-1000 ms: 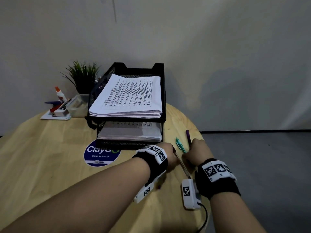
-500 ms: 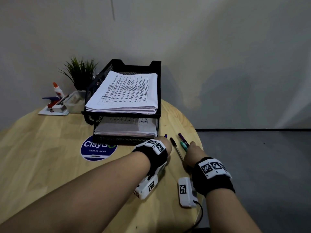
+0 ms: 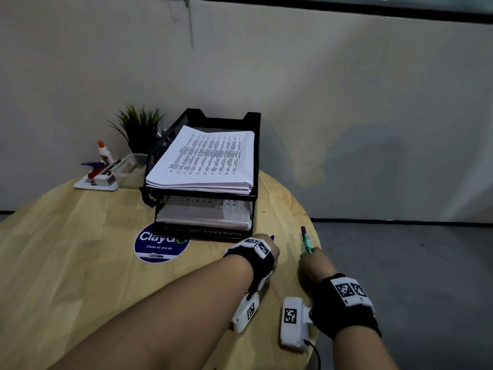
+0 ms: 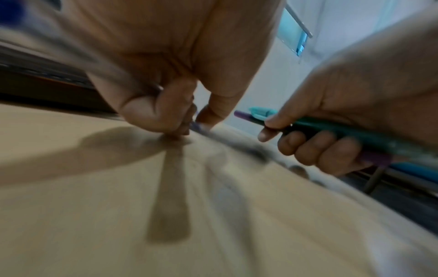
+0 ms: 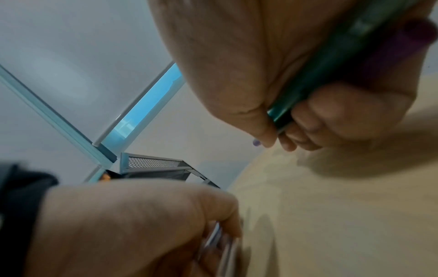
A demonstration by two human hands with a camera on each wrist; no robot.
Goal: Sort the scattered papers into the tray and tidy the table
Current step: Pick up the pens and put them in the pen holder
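A black two-tier mesh tray (image 3: 254,145) stands at the back of the round wooden table (image 3: 80,263). One stack of printed papers (image 3: 208,158) fills its top tier and another stack (image 3: 205,216) its lower tier. My right hand (image 3: 309,256) grips a teal pen (image 3: 306,240) and a purple pen (image 3: 303,231) together near the table's right edge; the teal pen (image 5: 331,71) shows in its fist. My left hand (image 3: 272,248), just left of it, pinches the end of a dark pen (image 4: 232,144) that lies blurred on the wood; a blue tip (image 3: 272,237) pokes out beyond the knuckles.
A blue round sticker (image 3: 160,245) is in front of the tray. At the back left are a small potted plant (image 3: 138,126), a clear box (image 3: 132,168), a glue bottle (image 3: 104,153) and a stapler on a white pad (image 3: 96,184). The table's edge drops off right beside my right hand.
My right hand has closed round the teal and purple pens and raised their tips. The dark pen that lay between the hands is now at my left fingers. The camera tilted upward.
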